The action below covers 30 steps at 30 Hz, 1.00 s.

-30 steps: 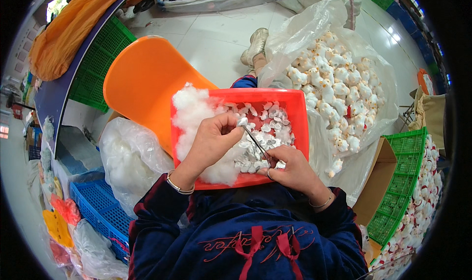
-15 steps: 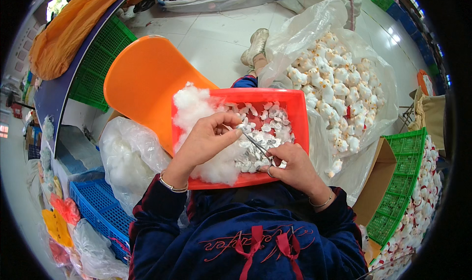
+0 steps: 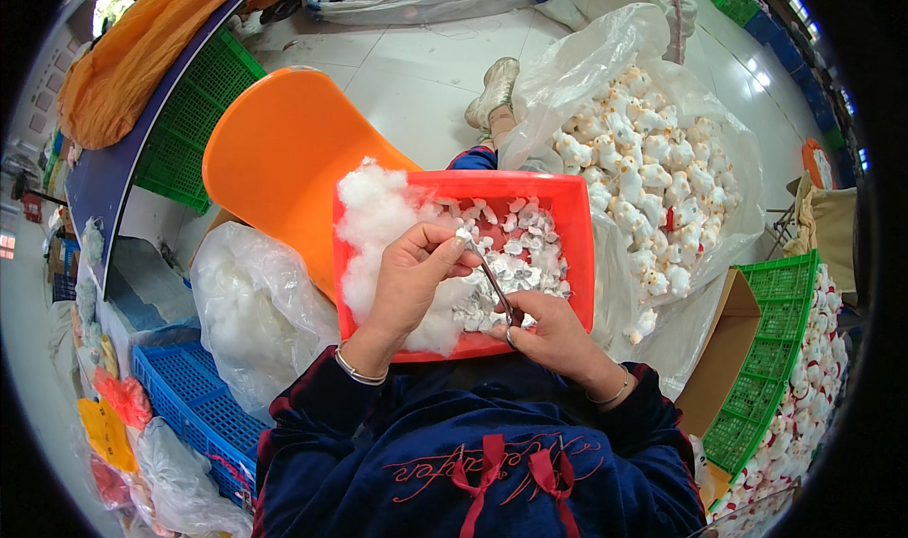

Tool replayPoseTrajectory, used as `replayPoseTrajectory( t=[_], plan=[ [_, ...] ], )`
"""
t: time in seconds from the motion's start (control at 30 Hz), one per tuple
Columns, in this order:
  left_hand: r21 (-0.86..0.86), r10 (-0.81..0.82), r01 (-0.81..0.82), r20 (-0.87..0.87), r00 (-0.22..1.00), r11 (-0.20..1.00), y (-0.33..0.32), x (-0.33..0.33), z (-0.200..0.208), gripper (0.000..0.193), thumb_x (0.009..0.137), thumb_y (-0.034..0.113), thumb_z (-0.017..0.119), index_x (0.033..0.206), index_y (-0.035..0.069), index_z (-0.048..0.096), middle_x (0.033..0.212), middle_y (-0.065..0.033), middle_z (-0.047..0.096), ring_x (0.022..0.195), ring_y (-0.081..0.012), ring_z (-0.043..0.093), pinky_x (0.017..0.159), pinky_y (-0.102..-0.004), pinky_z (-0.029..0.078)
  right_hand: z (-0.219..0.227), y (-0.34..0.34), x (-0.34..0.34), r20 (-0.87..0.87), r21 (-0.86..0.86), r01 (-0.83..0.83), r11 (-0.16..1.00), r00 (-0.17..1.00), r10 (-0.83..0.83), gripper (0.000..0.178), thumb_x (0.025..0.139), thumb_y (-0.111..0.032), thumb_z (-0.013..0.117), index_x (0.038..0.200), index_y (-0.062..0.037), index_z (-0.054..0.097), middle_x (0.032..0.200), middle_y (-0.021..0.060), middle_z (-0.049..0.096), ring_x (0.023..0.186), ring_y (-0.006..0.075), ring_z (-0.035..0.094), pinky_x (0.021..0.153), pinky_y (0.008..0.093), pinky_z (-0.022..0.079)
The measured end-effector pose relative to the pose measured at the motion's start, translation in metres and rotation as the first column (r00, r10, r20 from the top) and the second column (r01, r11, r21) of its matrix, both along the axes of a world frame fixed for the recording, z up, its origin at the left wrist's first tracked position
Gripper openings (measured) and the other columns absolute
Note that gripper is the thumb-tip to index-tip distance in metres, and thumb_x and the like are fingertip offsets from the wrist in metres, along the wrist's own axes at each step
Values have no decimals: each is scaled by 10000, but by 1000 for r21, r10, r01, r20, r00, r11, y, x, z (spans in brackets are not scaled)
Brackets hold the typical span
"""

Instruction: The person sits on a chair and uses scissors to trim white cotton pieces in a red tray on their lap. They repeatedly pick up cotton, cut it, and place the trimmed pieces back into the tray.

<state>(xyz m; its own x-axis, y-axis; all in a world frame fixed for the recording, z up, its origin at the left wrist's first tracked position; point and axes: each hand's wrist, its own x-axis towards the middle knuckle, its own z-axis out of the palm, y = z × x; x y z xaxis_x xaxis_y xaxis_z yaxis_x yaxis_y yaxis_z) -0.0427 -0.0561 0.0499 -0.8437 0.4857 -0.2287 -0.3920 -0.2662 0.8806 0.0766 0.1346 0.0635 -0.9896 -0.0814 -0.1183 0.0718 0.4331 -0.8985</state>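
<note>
Over a red plastic bin (image 3: 579,254) in my lap, my right hand (image 3: 553,335) grips slim metal forceps (image 3: 492,281) by their ring handles. The forceps point up and left to my left hand (image 3: 409,278), whose thumb and fingers pinch a small white piece (image 3: 463,236) at their tip. Fluffy white stuffing (image 3: 371,198) fills the bin's left side and lies under my left hand. Many small white pieces (image 3: 530,271), like little sewn fabric parts, cover the right side of the bin.
An orange chair (image 3: 284,160) stands left of the bin, near a clear bag of stuffing (image 3: 251,302) and a blue crate (image 3: 194,387). At right, a big clear bag holds white plush toys (image 3: 653,179). Beyond it are a cardboard box (image 3: 724,339) and a green crate (image 3: 780,349).
My left hand has shifted slightly right and turned, its fingers closing at the forceps' tip. My right hand has moved a little left and down, and the forceps stand steeper.
</note>
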Motion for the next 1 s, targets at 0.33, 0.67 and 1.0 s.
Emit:
replayPoseTrajectory(
  t=[0.33, 0.67, 1.0],
  plan=[
    [128, 69, -76, 52, 996, 989, 12, 12, -7, 114, 1016, 94, 596, 1103, 23, 617, 1080, -108, 714, 798, -100, 667, 779, -255, 579, -6, -7, 4, -56, -32, 51, 998, 997, -52, 308, 816, -222, 782, 992, -5, 653, 788, 136, 628, 756, 310, 617, 692, 415, 483],
    [15, 48, -48, -21, 999, 999, 0, -1, 0, 121, 1017, 126, 612, 1046, 29, 678, 1015, -91, 725, 760, -83, 651, 721, -240, 575, -8, -2, 2, -120, 59, -11, 998, 993, 18, 256, 834, -191, 773, 977, -6, 666, 754, 118, 629, 728, 290, 625, 667, 390, 485],
    [-96, -52, 47, -52, 997, 994, -5, -7, 6, 149, 998, 127, 641, 1047, 4, 709, 864, -74, 712, 671, -82, 600, 614, -218, 503, 4, 2, -1, -56, 7, 16, 1000, 998, -15, 304, 815, -221, 816, 978, -3, 682, 745, 113, 625, 687, 235, 620, 644, 349, 489]
  ],
)
